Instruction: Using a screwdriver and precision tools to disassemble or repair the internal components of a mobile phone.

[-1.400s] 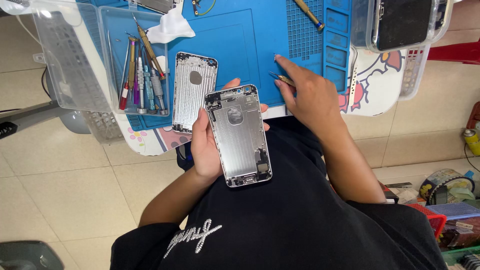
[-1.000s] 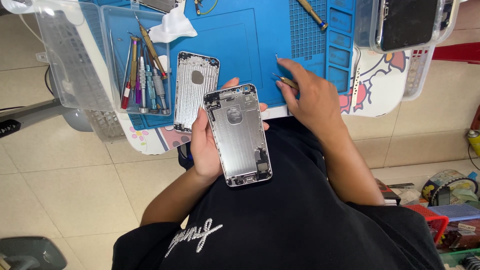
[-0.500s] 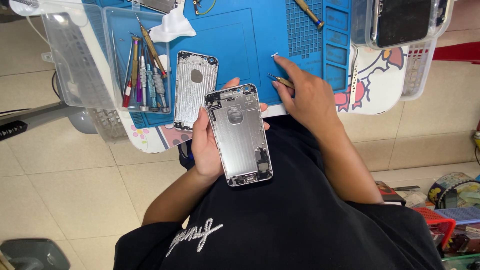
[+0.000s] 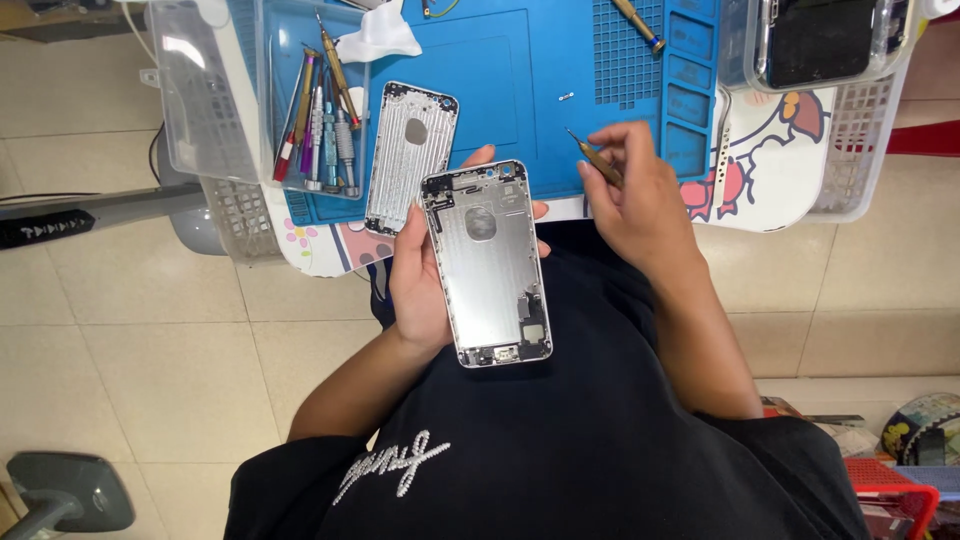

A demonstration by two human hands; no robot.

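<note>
Since the earlier pictures the right hand (image 4: 640, 195) has lifted a little off the edge of the blue mat (image 4: 500, 90), and the small screwdriver (image 4: 595, 160) it holds now points up and to the left with its tip clear of the mat; the phone shell in the other hand has stayed where it was.

The right hand is closed in a pinch, thumb and fingers pressed around the brass-coloured handle of the screwdriver, hovering over the near edge of the mat. The left hand (image 4: 420, 285) cups the open phone shell (image 4: 487, 262) from beneath, fingers wrapped along its left side and fingertips showing at its right edge. The shell is held inside-up over the person's lap, in front of the black shirt (image 4: 560, 450), just off the table's near edge. Small parts sit at its top and bottom ends.

A second phone shell (image 4: 410, 155), silver and empty, lies flat on the mat just beyond and to the left of the held one. Left of it a clear tray (image 4: 290, 60) holds a row of screwdrivers and tools (image 4: 320, 125) with coloured handles. A white cloth (image 4: 375, 40) lies at the top of the mat, and another screwdriver (image 4: 640, 25) rests on the mat's grid section. A tiny part (image 4: 565, 97) lies alone on the mat. A clear box (image 4: 820, 40) with a dark screen stands at the far right.
</note>
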